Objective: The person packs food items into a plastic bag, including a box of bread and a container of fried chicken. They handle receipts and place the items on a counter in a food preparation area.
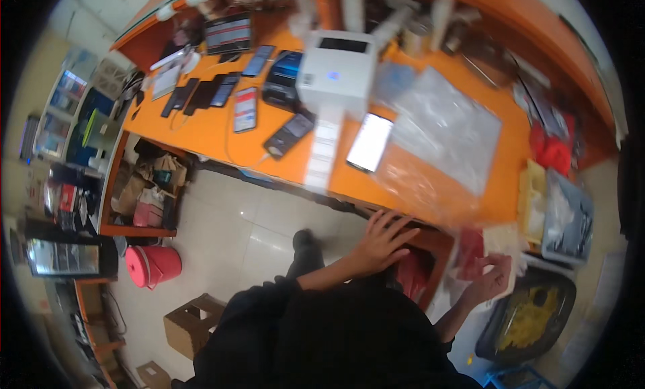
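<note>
My left hand (388,240) is spread, fingers apart, at the front edge of the orange counter (272,152). It holds nothing; whether it touches the edge is unclear. My right hand (489,280) is half curled beside the counter's right end. Around it are clear plastic, a red piece (471,253) and a cream-coloured piece (499,238); blur hides whether the fingers grip any of them. Before me lies a smartphone (370,142) with a bright screen. Beside it are a clear plastic sheet or bag (448,127) and a white label printer (336,71) with a label strip (322,152) hanging over the edge.
Several phones, among them one with a lit screen (245,110), and a tablet (228,34) stand left on the counter. A grey bin (567,222) and a black tray (529,318) are at right. On the floor are a red lidded bucket (153,265) and a cardboard box (189,326).
</note>
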`<action>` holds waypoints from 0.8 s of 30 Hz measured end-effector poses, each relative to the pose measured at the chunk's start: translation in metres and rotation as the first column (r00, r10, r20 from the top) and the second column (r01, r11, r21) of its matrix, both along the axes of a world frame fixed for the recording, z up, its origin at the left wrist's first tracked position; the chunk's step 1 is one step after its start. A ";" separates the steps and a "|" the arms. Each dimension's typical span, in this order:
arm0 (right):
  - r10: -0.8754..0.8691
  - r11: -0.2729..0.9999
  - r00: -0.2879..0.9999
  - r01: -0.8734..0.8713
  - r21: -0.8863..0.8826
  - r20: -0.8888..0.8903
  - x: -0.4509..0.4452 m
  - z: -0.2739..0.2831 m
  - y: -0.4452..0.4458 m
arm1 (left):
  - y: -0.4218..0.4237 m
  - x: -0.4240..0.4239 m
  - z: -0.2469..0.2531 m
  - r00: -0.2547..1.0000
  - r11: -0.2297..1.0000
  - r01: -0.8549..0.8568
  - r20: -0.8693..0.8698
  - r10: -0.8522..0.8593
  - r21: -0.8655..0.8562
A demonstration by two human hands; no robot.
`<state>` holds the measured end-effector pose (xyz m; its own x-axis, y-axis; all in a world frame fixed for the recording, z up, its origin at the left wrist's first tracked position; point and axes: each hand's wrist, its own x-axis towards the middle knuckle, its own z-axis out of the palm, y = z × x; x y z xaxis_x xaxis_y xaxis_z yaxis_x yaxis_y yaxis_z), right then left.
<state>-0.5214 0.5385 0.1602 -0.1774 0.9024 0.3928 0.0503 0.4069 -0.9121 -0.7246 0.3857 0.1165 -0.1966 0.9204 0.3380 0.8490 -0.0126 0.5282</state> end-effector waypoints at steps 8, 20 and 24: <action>0.326 0.945 0.936 -0.322 -0.047 0.130 -0.297 0.019 -0.145 | -0.208 -0.194 0.005 0.827 0.826 -0.560 0.024 0.562 -0.056; 0.689 0.704 0.654 -0.706 -0.075 0.312 -0.611 -0.018 -0.258 | -0.350 -0.405 -0.027 0.415 0.451 -0.880 0.221 0.883 -0.151; 0.553 0.728 0.695 -0.671 0.138 0.460 -0.758 -0.058 -0.240 | -0.362 -0.471 -0.040 0.348 0.387 -0.887 0.188 0.918 -0.251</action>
<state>-1.2791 0.2986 0.1017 -0.8304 0.4000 0.3879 -0.0026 0.6933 -0.7206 -1.1960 0.0239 0.0767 -0.9874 0.1493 0.0532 0.1467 0.7331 0.6641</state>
